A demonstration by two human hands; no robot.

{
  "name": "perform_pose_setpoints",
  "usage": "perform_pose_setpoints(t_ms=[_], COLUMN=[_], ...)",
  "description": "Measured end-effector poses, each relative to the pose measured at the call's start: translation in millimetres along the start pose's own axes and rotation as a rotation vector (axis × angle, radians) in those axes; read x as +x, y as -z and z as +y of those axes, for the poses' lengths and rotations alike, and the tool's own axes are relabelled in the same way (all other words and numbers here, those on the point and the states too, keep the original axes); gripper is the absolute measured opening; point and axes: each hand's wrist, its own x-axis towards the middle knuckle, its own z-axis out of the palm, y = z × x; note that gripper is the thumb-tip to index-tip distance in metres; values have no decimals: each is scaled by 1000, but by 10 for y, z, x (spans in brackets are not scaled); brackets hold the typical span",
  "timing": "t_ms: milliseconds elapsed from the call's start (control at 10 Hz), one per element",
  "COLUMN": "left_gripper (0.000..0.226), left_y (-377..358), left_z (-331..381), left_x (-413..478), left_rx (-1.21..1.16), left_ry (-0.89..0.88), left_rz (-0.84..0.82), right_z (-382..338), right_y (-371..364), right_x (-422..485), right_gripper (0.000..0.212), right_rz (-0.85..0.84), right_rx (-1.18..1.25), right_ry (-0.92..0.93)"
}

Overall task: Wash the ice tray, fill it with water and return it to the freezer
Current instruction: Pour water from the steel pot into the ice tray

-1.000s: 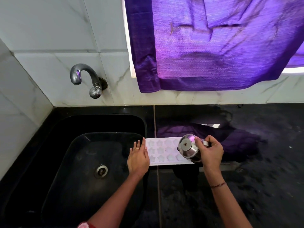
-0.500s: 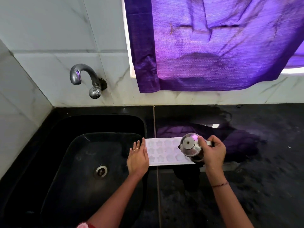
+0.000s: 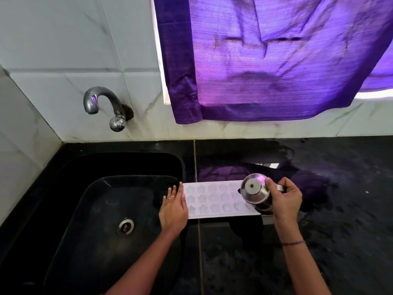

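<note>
A white ice tray (image 3: 214, 200) with star-shaped cells lies flat on the black counter just right of the sink. My left hand (image 3: 174, 209) rests with straight fingers on the tray's left end. My right hand (image 3: 286, 199) grips a small steel jug (image 3: 255, 191) by its handle and holds it tilted over the tray's right end, its base turned toward me. The jug hides the tray's right cells.
A black sink (image 3: 102, 220) with a drain (image 3: 125, 226) lies to the left, a steel tap (image 3: 104, 107) on the tiled wall above it. A purple curtain (image 3: 276, 60) hangs over the window. The black counter (image 3: 340, 241) is wet behind the tray.
My right hand has carried the tilted jug a little further right along the tray. My left hand has stayed on the tray's left end.
</note>
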Motion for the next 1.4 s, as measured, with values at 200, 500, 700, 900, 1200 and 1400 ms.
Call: perform_pose_setpoints(t_ms=[200, 500, 700, 900, 1200, 1400], left_gripper=[48, 49, 49, 49, 49, 49], left_y=[-4, 0, -6, -6, -12, 17], left_z=[-1, -1, -6, -5, -9, 8], left_x=[4, 3, 6, 4, 11, 3], left_rx=[5, 19, 13, 8, 17, 11], left_ry=[1, -1, 4, 1, 1, -3], left_rz=[4, -5, -13, -6, -9, -4], right_z=[-9, -28, -16, -43, 59, 54], right_y=[66, 53, 47, 53, 140, 206], right_x=[23, 10, 15, 14, 130, 140], right_gripper=[44, 44, 43, 43, 47, 50], right_rz=[-34, -79, -80, -31, 9, -26], right_rx=[-87, -109, -138, -134, 21, -78], right_ry=[60, 117, 138, 123, -17, 71])
